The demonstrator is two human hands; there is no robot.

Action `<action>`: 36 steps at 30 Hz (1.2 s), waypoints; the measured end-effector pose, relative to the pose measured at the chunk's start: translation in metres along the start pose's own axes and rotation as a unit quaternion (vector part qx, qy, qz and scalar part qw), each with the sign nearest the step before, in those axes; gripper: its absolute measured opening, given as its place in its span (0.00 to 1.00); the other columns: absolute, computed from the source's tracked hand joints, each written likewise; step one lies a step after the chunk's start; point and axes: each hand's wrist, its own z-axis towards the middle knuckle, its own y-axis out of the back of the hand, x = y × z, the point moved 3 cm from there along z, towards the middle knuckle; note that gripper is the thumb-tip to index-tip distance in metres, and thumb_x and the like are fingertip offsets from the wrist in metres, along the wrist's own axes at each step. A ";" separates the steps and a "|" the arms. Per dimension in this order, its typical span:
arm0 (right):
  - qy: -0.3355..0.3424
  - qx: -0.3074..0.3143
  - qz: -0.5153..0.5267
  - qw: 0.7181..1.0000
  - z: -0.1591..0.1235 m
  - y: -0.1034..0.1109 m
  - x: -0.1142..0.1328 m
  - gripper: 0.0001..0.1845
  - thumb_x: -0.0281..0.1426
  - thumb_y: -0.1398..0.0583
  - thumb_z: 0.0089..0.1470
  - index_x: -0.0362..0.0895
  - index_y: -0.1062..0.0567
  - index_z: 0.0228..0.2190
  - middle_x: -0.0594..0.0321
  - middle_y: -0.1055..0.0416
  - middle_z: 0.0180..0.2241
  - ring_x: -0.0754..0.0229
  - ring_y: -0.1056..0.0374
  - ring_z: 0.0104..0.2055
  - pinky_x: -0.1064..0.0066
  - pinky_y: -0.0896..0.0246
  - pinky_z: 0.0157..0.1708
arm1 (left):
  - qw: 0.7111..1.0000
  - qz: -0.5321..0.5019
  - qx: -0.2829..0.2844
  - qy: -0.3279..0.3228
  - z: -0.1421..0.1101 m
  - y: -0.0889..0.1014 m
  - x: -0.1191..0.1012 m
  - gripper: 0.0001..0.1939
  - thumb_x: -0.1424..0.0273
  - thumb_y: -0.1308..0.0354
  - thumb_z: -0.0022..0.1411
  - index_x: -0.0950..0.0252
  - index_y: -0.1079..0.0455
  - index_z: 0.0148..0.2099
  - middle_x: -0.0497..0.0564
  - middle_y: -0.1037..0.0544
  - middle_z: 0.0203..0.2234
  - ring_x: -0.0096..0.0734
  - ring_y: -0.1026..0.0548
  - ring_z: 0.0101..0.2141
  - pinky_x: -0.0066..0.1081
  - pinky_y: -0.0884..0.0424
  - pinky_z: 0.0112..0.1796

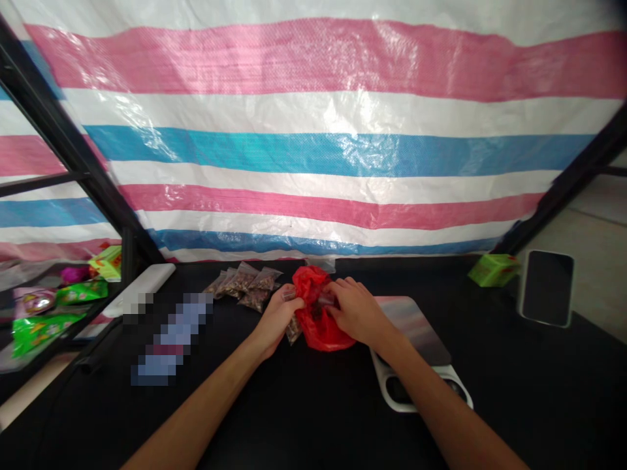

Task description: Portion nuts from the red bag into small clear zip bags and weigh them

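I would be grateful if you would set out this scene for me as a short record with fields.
Left hand: against the red plastic bag
Right hand: on the same bag
Behind the hands: small clear zip bags of brown dried pieces
Right of the hands: flat weighing scale
Surface: black table
Backdrop: pink, white and blue striped tarpaulin

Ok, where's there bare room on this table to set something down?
The black table is bare right of the scale, below the green box and phone. Another patch lies between the blurred strip and the left hand. It's crowded in the middle: the right hand, red bag and small zip bags bunch together.
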 end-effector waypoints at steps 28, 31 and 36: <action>0.205 -0.152 0.121 0.959 -0.007 0.033 0.036 0.26 0.20 0.46 0.62 0.51 0.28 0.57 0.55 0.30 0.57 0.53 0.33 0.58 0.59 0.36 0.57 | 0.921 0.309 0.035 -0.237 -0.013 -0.009 -0.017 0.10 0.65 0.37 0.64 0.61 0.32 0.45 0.48 0.24 0.36 0.32 0.26 0.36 0.29 0.32 0.39; 0.237 -0.174 0.060 0.954 -0.009 0.033 0.036 0.28 0.18 0.47 0.61 0.51 0.28 0.58 0.55 0.30 0.57 0.52 0.33 0.58 0.59 0.36 0.57 | 0.938 0.268 0.053 -0.212 -0.014 -0.012 -0.015 0.12 0.65 0.37 0.63 0.61 0.34 0.46 0.48 0.24 0.37 0.32 0.26 0.37 0.29 0.31 0.40; 0.165 -0.199 0.033 0.966 -0.007 0.041 0.025 0.24 0.21 0.47 0.64 0.51 0.27 0.56 0.56 0.30 0.57 0.52 0.31 0.56 0.61 0.36 0.54 | 0.948 0.241 0.021 -0.206 -0.008 -0.006 -0.016 0.13 0.67 0.37 0.62 0.60 0.37 0.43 0.44 0.29 0.32 0.29 0.29 0.32 0.27 0.33 0.36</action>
